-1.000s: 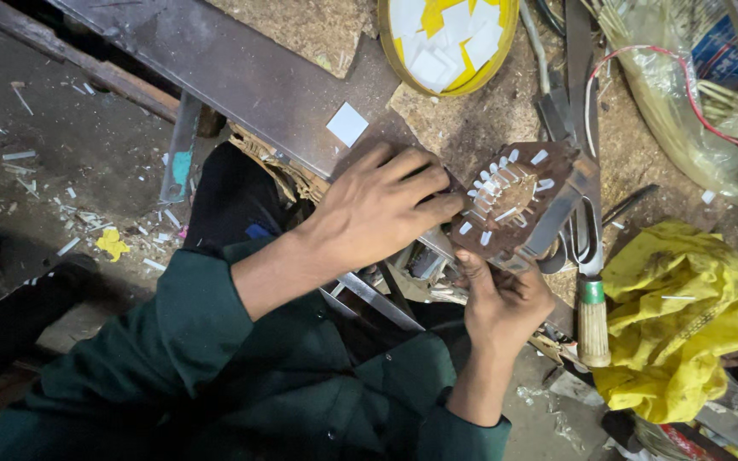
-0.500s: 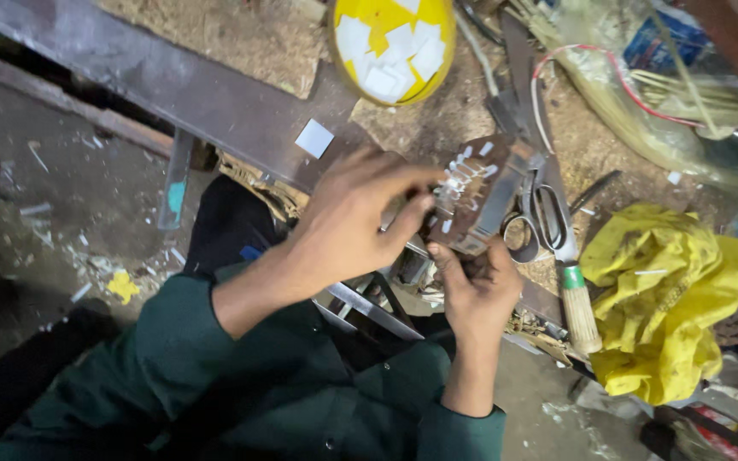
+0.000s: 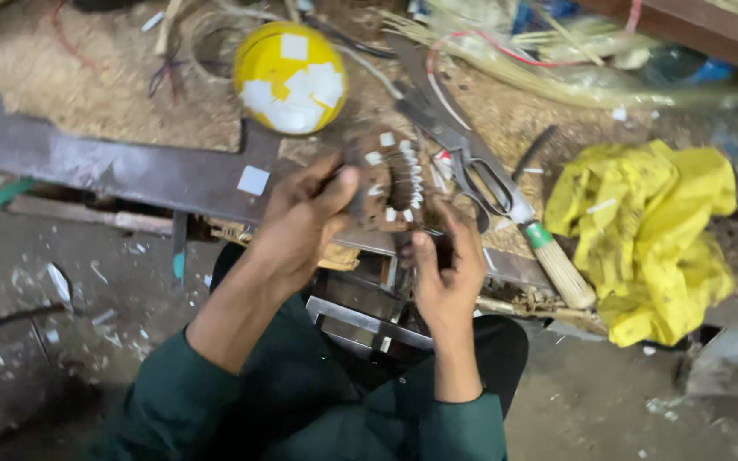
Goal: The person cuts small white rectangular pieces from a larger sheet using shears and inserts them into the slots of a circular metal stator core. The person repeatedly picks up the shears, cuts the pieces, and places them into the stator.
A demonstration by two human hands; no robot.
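Observation:
Both hands hold up a brown curved piece studded with small white square patches. It stands tilted, almost edge-on to me. My left hand pinches its left edge with thumb and fingers. Under its lower edge, my right hand grips it with the thumb pressed up against it. A yellow ball covered with the same white patches lies on the bench just beyond the piece. Dark green sleeves cover both forearms.
Large scissors and a wooden-handled tool lie right of the piece. A crumpled yellow cloth sits further right. A dark metal bar with one white square crosses the bench at left. Straw and plastic bags fill the top right.
The patched piece has turned from flat-facing to nearly edge-on. My left hand has shifted from covering its top to pinching its left edge. The view has tilted toward the bench.

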